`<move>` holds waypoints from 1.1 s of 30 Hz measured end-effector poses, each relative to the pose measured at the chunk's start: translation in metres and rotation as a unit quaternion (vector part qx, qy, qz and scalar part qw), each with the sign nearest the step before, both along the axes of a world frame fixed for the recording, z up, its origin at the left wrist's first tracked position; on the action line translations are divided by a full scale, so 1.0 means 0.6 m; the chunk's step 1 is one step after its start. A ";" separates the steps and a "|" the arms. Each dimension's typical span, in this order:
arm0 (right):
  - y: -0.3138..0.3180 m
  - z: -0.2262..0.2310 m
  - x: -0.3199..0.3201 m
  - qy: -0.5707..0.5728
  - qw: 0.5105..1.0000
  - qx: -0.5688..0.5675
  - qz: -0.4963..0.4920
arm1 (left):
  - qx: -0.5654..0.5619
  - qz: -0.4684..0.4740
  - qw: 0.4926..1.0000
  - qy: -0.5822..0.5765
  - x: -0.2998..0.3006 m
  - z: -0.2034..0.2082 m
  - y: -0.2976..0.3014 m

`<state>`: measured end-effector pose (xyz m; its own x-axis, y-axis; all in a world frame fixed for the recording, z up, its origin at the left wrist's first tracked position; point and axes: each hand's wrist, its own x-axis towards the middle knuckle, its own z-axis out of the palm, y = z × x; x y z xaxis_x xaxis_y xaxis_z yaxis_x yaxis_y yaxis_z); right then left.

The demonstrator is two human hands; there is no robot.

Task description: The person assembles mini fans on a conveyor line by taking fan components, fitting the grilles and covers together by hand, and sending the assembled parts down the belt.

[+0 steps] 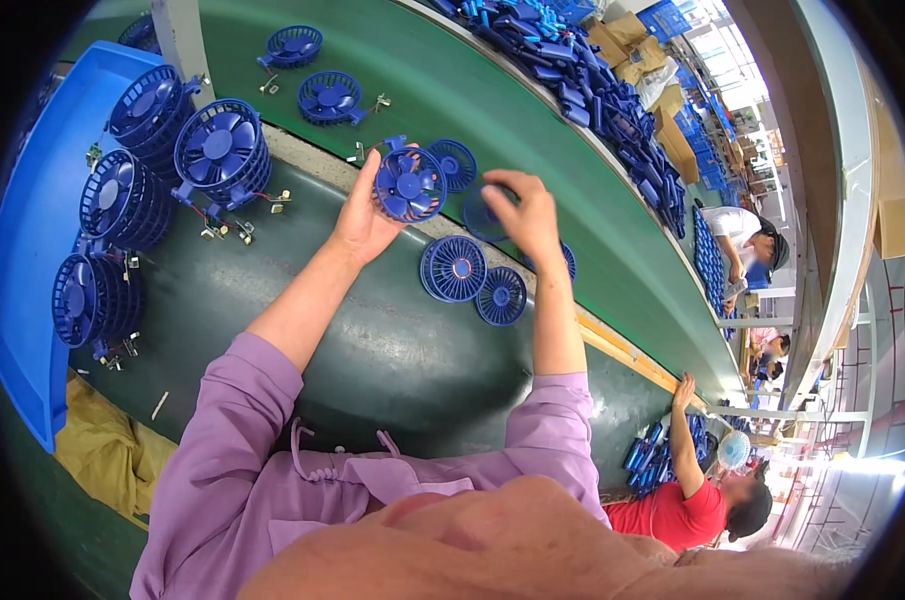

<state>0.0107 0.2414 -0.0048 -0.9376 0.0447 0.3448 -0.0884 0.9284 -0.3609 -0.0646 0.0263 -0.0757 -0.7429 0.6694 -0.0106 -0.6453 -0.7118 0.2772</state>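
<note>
My left hand [366, 215] holds up a small blue fan head [410, 186], its blades and round slatted housing facing up. Its fingers are wrapped around the far side, partly hidden. Above the belt, my right hand [528, 215] has its fingers bent, with thumb and forefinger slightly apart and nothing visible between them. Just under it is a blurred blue round grille [484, 218]; contact between them is unclear. Another grille [453, 165] lies beyond the fan head. Nearer to me, a grille [454, 268] and a smaller-looking one [501, 297] rest at the table's edge.
Stacked blue fan heads [218, 145] with wires stand at left, beside and in a blue tray [33, 330]. Loose fan heads [331, 97] lie on the green belt [403, 60]. Blue plastic parts [573, 85] are heaped beyond. A co-worker in red [673, 515] sits at right.
</note>
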 end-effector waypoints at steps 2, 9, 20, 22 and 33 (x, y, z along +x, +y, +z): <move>-0.017 0.041 -0.010 -0.126 0.926 -0.347 -0.078 | 0.003 -0.005 1.000 0.005 0.000 0.000 0.000; 0.021 -0.062 -0.078 -0.038 0.999 0.005 0.008 | 0.008 -0.013 1.000 -0.001 0.011 0.009 0.024; 0.208 -0.030 0.102 0.044 0.969 0.018 -0.241 | -0.020 -0.056 0.998 0.023 0.011 0.008 0.019; 0.246 -0.049 0.163 -0.041 0.949 -0.017 -0.313 | -0.017 -0.069 0.997 0.031 0.012 0.009 0.022; 0.081 0.106 0.155 -0.278 0.915 -0.293 -0.004 | -0.087 -0.148 0.972 0.158 0.020 0.001 0.004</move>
<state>0.1039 0.2901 0.0591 -0.9597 0.0774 -0.2700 0.2658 0.5611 -0.7839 -0.0524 0.0286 -0.0753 -0.5020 0.8631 0.0548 -0.6784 -0.4323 0.5941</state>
